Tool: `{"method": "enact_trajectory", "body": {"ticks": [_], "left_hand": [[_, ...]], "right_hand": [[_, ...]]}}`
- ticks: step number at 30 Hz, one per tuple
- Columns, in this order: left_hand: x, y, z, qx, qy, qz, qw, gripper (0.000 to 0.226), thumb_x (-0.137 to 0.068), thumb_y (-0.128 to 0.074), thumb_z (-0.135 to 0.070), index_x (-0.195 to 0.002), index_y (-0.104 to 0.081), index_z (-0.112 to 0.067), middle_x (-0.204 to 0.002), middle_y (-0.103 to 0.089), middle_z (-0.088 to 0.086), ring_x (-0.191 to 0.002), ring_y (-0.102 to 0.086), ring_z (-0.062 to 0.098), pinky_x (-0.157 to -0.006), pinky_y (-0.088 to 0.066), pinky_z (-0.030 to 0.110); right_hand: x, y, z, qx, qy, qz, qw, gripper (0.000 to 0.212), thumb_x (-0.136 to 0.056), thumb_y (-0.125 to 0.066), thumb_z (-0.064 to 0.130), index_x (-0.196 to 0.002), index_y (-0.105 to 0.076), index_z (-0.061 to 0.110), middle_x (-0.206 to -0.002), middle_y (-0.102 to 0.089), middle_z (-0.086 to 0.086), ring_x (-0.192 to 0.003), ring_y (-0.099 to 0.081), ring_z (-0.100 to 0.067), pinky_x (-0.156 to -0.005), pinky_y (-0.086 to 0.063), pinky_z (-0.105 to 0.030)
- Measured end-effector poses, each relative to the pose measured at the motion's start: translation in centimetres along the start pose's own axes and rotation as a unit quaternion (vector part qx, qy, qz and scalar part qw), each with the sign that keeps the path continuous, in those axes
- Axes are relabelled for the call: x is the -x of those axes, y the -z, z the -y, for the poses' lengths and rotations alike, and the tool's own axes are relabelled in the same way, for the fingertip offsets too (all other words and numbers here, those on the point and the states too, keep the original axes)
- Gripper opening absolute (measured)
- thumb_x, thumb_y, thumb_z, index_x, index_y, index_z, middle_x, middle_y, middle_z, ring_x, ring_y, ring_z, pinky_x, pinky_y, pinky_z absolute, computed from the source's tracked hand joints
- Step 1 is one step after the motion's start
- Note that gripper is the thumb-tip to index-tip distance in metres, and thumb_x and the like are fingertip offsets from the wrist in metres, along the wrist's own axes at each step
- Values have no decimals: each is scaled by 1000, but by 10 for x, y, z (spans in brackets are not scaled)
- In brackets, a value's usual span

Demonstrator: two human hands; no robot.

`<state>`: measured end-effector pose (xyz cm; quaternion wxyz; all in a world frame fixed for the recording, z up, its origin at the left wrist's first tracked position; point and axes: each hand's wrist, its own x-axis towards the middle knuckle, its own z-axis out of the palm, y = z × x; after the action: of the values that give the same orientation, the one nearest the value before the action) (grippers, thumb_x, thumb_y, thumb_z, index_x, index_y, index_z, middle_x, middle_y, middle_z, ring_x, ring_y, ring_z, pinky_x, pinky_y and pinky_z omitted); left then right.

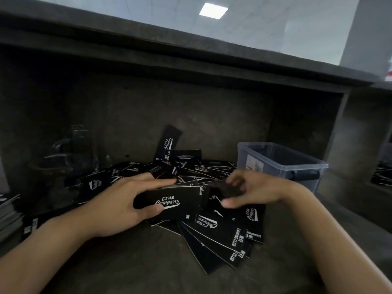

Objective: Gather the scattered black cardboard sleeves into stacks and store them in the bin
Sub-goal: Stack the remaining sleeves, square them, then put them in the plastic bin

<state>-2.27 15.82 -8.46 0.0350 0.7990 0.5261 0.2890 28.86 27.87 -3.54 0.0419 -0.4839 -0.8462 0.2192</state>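
Observation:
Several black cardboard sleeves [214, 234] printed "Camping Club" lie scattered over a dark shelf. My left hand [118, 200] grips a small stack of sleeves [178, 203], thumb on top and fingers along the far edge. Just right of that stack, my right hand [252, 188] hovers over the pile with fingers curled and thumb out; it is blurred and whether it touches a sleeve is unclear. A clear plastic bin [282, 164] stands at the back right, beyond the right hand. One sleeve [168, 143] leans upright against the back wall.
The shelf is a dark recess with a back wall and a thick overhanging ledge [191, 58] above. More stacked sleeves [8, 211] show at the far left edge. A faint glassy object [70, 149] stands at the back left. Bare shelf surface [127, 262] lies in front.

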Motion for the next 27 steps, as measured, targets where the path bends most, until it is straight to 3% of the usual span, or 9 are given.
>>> {"method": "enact_trajectory", "body": {"ticks": [3,8,12,16,18,20,23,24,27], "left_hand": [[-1,-2,4,1,-1,0,1000,56,-92,-67,-44,-143,-45,-56,-116,-54,-29,-111,-57,-7,-90,-48,16],[-2,-4,6,-4,2,1,1000,58,-92,-67,-45,-144,-43,-58,-113,-58,-25,-109,-60,-5,-93,-50,23],[0,-4,8,-9,0,3,1000,58,-92,-65,-48,-144,-41,-59,-112,-59,-23,-107,-60,-3,-92,-51,27],[0,-3,9,-7,4,4,1000,59,-93,-65,-48,-144,-39,-60,-114,-58,-24,-108,-60,-4,-95,-50,29],[0,-3,9,-3,5,5,1000,58,-93,-67,-47,-144,-42,-58,-117,-58,-26,-111,-59,-6,-98,-50,29],[-1,-3,7,13,4,-1,1000,55,-93,-70,-42,-141,-48,-53,-121,-58,-28,-114,-59,-7,-100,-49,27],[-3,-4,5,37,-2,-13,999,51,-91,-74,-35,-136,-55,-47,-125,-52,-29,-118,-56,-7,-100,-47,20],[-3,-4,5,37,-3,-13,999,50,-91,-74,-36,-136,-55,-47,-129,-48,-31,-121,-53,-7,-101,-46,19],[-3,-4,6,22,2,-10,1000,53,-89,-72,-46,-136,-50,-53,-145,-29,-37,-131,-40,-12,-108,-39,19]], "right_hand": [[14,9,-13,90,-114,90,985,101,-63,-89,59,-145,-40,29,-142,-49,5,-130,-50,-16,-109,-42,-31],[10,6,-21,82,-117,98,985,91,-67,-89,54,-142,-46,24,-123,-55,9,-118,-55,-13,-103,-47,-27],[5,10,-24,101,-132,83,983,120,-45,-90,71,-145,-43,26,-138,-51,6,-131,-50,-18,-114,-42,-37],[-3,11,-37,8,-135,75,988,127,-32,-93,70,-140,-51,16,-130,-61,2,-121,-61,-20,-90,-54,-28],[2,12,-40,-44,-122,43,991,102,-45,-93,64,-130,-59,19,-123,-67,3,-111,-65,-17,-79,-53,-24],[6,10,-37,-119,-63,-60,989,48,-76,-84,44,-113,-62,22,-106,-69,7,-95,-65,-11,-69,-52,-18],[2,13,-30,-235,84,-357,900,11,-94,-70,22,-97,-67,12,-86,-70,1,-82,-65,-14,-72,-53,-23],[0,12,-20,-245,118,-399,876,4,-96,-68,18,-95,-68,14,-84,-69,2,-80,-64,-10,-75,-52,-25],[-13,-15,12,-262,154,-319,898,11,-97,-64,3,-97,-69,13,-80,-67,4,-70,-61,6,-72,-46,-13]]}}
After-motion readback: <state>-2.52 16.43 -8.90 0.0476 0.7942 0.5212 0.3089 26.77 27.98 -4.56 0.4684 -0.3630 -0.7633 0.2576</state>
